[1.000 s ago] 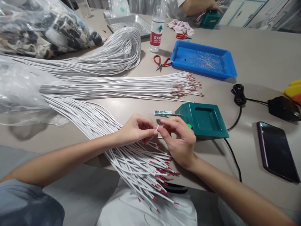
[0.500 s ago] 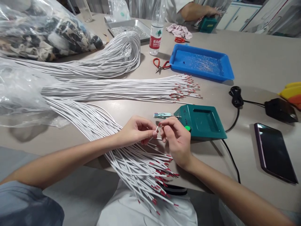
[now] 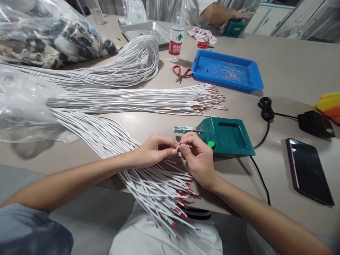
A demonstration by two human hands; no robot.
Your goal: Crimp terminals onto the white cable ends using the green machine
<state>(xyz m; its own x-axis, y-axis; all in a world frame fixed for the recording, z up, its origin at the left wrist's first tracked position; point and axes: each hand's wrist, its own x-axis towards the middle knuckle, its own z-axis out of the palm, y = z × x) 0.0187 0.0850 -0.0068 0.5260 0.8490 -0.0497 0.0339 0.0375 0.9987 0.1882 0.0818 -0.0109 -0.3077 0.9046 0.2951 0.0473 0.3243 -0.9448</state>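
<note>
My left hand (image 3: 156,150) pinches a white cable (image 3: 178,147) close to its red end. From the other side, the fingertips of my right hand (image 3: 198,156) are closed on that red end. Both hands meet just left of a green machine (image 3: 231,136) that has a green button (image 3: 211,144) and a pale blue clip-like piece (image 3: 183,129) at its front. Under my left forearm a loose bundle of white cables (image 3: 148,184) fans out, its red ends hanging over the table edge above my lap. A second cable bundle (image 3: 132,101) lies straight behind my hands.
A coiled cable bundle (image 3: 138,60) and stuffed plastic bag (image 3: 53,35) fill the back left. Behind the machine are red-handled scissors (image 3: 180,74), a bottle (image 3: 175,42) and a blue tray (image 3: 228,71). A phone (image 3: 309,170) and black adapter (image 3: 315,124) lie right. A co-worker's arm (image 3: 220,13) shows behind.
My right fingertips have closed in on the red cable end, and the gap between my hands has narrowed. The co-worker's hand has shifted slightly.
</note>
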